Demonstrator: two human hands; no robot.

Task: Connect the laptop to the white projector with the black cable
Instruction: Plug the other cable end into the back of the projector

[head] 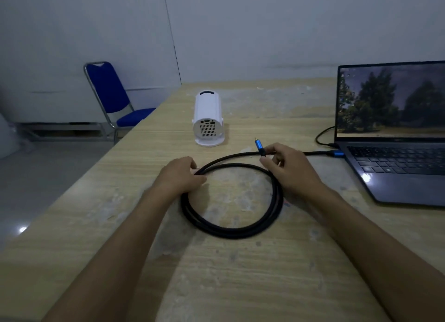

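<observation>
A black cable (pixel 231 232) lies coiled in a loop on the wooden table (pixel 240 285). One blue-collared plug (pixel 337 153) sits in the left side of the open laptop (pixel 395 153) at the right. My right hand (pixel 289 167) pinches the cable just behind its free blue plug (pixel 258 145), which points up and away. My left hand (pixel 183 174) grips the coil's left side. The white projector (pixel 208 118) stands beyond my hands, its rear ports and vent facing me, apart from the plug.
A second thin black lead (pixel 321 136) runs into the laptop's left side. A blue chair (pixel 110 97) stands off the table's far left corner. The table's left edge runs diagonally toward the chair. A pale wall closes the back.
</observation>
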